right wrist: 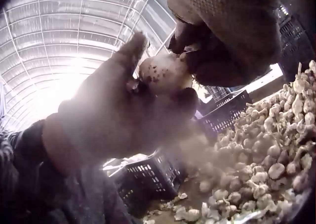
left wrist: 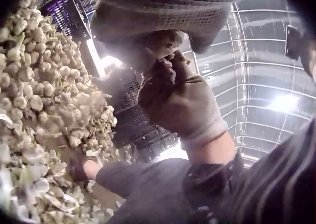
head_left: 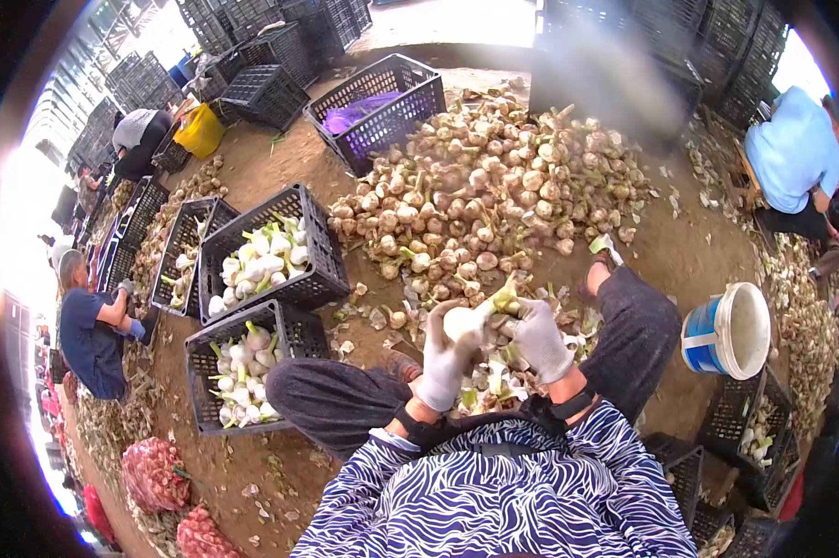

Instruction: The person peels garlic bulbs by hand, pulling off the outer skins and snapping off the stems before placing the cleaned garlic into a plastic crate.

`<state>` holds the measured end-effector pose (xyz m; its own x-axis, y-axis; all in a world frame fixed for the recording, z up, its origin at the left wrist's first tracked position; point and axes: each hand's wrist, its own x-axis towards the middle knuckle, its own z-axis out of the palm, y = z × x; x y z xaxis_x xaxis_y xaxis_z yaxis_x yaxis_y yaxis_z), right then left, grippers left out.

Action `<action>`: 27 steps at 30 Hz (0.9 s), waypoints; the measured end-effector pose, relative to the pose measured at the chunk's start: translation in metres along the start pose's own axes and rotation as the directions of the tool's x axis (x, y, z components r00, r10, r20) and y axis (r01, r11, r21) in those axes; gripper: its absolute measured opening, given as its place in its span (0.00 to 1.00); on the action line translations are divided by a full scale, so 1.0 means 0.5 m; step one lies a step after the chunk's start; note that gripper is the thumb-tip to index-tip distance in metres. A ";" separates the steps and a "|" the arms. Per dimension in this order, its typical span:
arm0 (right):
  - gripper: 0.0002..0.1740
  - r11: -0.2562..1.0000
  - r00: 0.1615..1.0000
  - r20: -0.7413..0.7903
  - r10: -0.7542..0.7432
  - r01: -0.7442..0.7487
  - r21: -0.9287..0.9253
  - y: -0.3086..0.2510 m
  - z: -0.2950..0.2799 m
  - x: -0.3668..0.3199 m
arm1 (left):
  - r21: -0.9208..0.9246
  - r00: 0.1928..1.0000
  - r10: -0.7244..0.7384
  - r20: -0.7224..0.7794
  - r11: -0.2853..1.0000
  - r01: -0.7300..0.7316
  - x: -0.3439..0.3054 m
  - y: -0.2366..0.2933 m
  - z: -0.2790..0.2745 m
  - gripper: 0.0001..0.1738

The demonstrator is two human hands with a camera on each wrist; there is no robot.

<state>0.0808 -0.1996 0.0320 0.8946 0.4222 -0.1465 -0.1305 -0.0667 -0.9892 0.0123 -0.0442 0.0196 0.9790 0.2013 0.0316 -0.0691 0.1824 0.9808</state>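
A round, pale garlic bulb (head_left: 462, 323) is gripped by the white-gloved left hand (head_left: 441, 367) and pinched by the white-gloved right hand (head_left: 540, 341), near a heap of unpeeled garlic (head_left: 494, 186).

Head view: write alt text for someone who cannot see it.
A gloved left hand and right hand hold one garlic bulb between the seated person's knees. A big garlic pile lies on the dirt ahead, with black crates of white garlic to the left and a blue bucket to the right.

White garlic bulb (head_left: 462, 323), navy-and-white shirt (head_left: 503, 493) (wavy stripes), black crates (head_left: 325, 253), blue bucket (head_left: 701, 337)
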 end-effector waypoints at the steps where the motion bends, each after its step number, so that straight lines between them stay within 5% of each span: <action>1: 0.13 0.998 1.000 0.023 -0.016 0.017 -0.061 -0.003 -0.002 0.001 | -0.265 0.956 -0.256 0.142 0.921 0.286 0.008 0.019 -0.030 0.32; 3: 0.15 0.974 0.992 0.055 -0.116 0.125 -0.190 -0.009 0.010 0.003 | -0.534 0.696 -0.509 0.506 0.449 0.716 0.038 0.017 -0.056 0.37; 6: 0.12 0.988 0.998 -0.057 -0.036 0.044 0.145 -0.002 0.033 0.005 | -0.430 0.818 -0.559 0.134 0.711 0.556 0.044 0.009 -0.030 0.39; 7: 0.13 0.986 0.997 -0.078 0.010 0.003 0.168 0.011 0.041 0.008 | -0.482 0.904 -0.423 -0.060 0.805 0.345 0.035 0.044 0.007 0.33; 8: 0.13 0.981 0.994 -0.098 0.056 -0.036 0.192 0.023 0.048 0.011 | -0.447 0.923 -0.384 -0.016 0.829 0.337 0.035 0.032 -0.003 0.31; 10: 0.13 0.996 0.995 -0.064 -0.076 0.072 -0.061 0.017 0.063 0.006 | -0.378 0.948 -0.311 0.070 0.871 0.314 0.027 -0.021 -0.039 0.28; 11: 0.16 0.965 0.991 -0.041 -0.127 0.114 -0.234 0.034 0.060 0.014 | -0.477 0.908 -0.411 0.087 0.783 0.400 0.020 -0.044 -0.055 0.23; 14: 0.14 0.941 0.990 -0.081 -0.112 0.079 -0.329 0.037 0.055 0.037 | -0.644 0.883 -0.461 0.084 0.651 0.401 0.015 -0.063 -0.062 0.22; 15: 0.12 0.994 0.995 -0.045 0.084 -0.080 0.079 0.037 0.048 0.049 | -0.657 0.888 -0.439 0.137 0.630 0.414 0.014 -0.032 -0.062 0.20; 16: 0.12 0.953 0.986 -0.130 0.100 -0.057 0.298 0.048 0.048 0.060 | -0.626 0.899 -0.417 0.131 0.668 0.401 0.015 -0.027 -0.060 0.21; 18: 0.12 0.995 0.973 -0.214 0.091 -0.080 0.060 0.081 0.026 0.089 | -0.562 0.924 -0.364 0.119 0.742 0.365 0.016 -0.014 -0.055 0.21; 19: 0.13 0.970 0.965 -0.259 -0.043 -0.022 -0.244 0.090 0.018 0.098 | -0.557 0.899 -0.428 0.091 0.727 0.402 0.010 0.014 -0.043 0.23; 21: 0.14 0.654 0.921 -0.234 -0.311 0.029 -0.756 0.100 0.004 0.106 | -0.389 0.933 -0.295 0.208 0.850 0.356 0.004 0.010 -0.054 0.23; 22: 0.17 0.666 0.932 -0.258 -0.256 -0.024 -0.746 0.089 -0.008 0.111 | -0.396 0.910 -0.337 0.240 0.823 0.409 -0.002 -0.011 -0.067 0.24; 24: 0.18 0.381 0.996 -0.092 -0.002 -0.084 -0.921 0.050 -0.033 0.119 | -0.401 0.857 -0.417 0.302 0.761 0.511 -0.010 -0.023 -0.082 0.25; 26: 0.19 0.234 0.993 0.001 0.122 -0.027 -0.972 0.062 -0.050 0.106 | -0.515 0.792 -0.477 0.381 0.602 0.610 -0.021 0.003 -0.083 0.26; 27: 0.20 0.162 0.981 0.045 0.187 0.015 -0.987 0.063 -0.054 0.101 | -0.521 0.813 -0.403 0.420 0.626 0.580 -0.016 0.011 -0.088 0.26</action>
<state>0.1334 -0.2046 -0.0063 0.8343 0.4427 -0.3286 0.4138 -0.8966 -0.1575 -0.0043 -0.0024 0.0161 0.9043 -0.3140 -0.2892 0.4245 0.7327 0.5319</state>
